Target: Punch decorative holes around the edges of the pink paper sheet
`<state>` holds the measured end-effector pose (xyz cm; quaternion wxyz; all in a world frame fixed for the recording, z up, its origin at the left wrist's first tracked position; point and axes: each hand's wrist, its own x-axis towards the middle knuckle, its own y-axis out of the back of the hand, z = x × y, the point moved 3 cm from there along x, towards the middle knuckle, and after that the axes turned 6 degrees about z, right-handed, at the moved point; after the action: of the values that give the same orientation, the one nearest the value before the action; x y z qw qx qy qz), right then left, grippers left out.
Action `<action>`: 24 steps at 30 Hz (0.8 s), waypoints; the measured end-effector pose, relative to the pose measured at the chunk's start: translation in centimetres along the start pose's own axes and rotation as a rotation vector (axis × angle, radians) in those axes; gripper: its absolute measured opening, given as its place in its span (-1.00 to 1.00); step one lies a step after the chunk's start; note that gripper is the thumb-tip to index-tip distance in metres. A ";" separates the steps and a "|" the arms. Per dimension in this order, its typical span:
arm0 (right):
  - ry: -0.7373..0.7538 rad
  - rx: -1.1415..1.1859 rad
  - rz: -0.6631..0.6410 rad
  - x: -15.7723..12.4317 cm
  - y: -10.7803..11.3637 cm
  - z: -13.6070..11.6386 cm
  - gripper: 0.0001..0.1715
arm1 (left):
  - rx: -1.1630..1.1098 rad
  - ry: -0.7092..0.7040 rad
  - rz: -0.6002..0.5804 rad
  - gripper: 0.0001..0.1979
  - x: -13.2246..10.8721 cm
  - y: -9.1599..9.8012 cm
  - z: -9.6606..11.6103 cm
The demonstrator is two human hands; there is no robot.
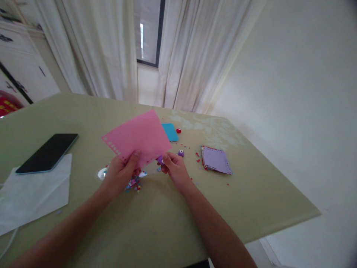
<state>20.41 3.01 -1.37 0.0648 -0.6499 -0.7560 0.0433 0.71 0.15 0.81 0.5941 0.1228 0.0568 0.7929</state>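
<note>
My left hand (121, 172) pinches the near edge of a pink paper sheet (138, 137), holding it tilted up above the table. A row of punched holes runs along the sheet's left edge. My right hand (174, 167) is closed on a small purple punch (160, 160) at the sheet's lower right edge. Under my left hand lies a heap of coloured paper bits (134, 183) beside a small white dish (102, 174).
A second purple punch (181, 153) and a red one (179, 130) stand on the olive table (156, 219). A blue sheet (170, 131) lies behind the pink one. A stack of punched papers (215, 159) sits right. A black phone (48, 152) rests on white tissue (30, 193) at left.
</note>
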 end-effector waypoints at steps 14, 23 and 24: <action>-0.021 0.034 -0.008 0.3 0.2 0.5 -0.28 | 0.034 0.000 -0.029 -0.42 0.0 -0.1 -0.4; -0.039 0.020 -0.048 -0.1 0.0 -0.1 -0.27 | 0.020 0.012 -0.015 -0.43 -0.4 0.0 -0.3; -0.035 0.024 -0.040 0.0 0.0 0.0 -0.27 | 0.029 0.005 -0.018 -0.43 -0.4 0.0 -0.3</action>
<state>20.46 3.00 -1.38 0.0604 -0.6328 -0.7694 0.0623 0.77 -0.17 0.51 0.5991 0.1288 0.0710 0.7871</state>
